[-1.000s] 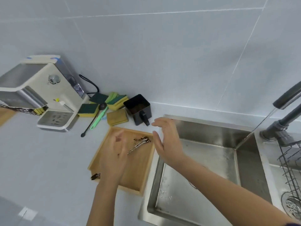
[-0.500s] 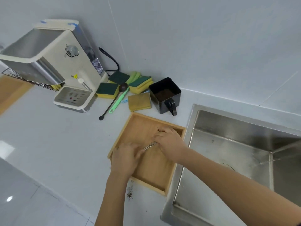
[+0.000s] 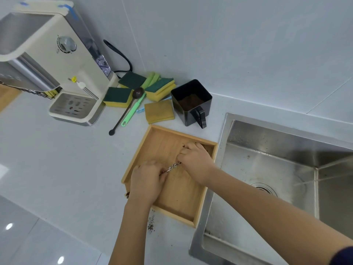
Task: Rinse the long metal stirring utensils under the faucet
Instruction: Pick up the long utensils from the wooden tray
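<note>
Metal stirring utensils (image 3: pixel 172 167) lie bundled in the wooden tray (image 3: pixel 147 148) at the worktop's sink-side edge, long axis slanting between both hands. Left hand (image 3: pixel 147 180) and right hand (image 3: pixel 196 161) have fingers clenched around opposite ends. Sink (image 3: pixel 267 169) sits just right, unobstructed.

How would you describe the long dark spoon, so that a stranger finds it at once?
Start at the cream machine against the wall; sponges lie beside it. The dark spoon lies among them, touching a green brush. It alone has a round brown bowl and thin black handle.
</note>
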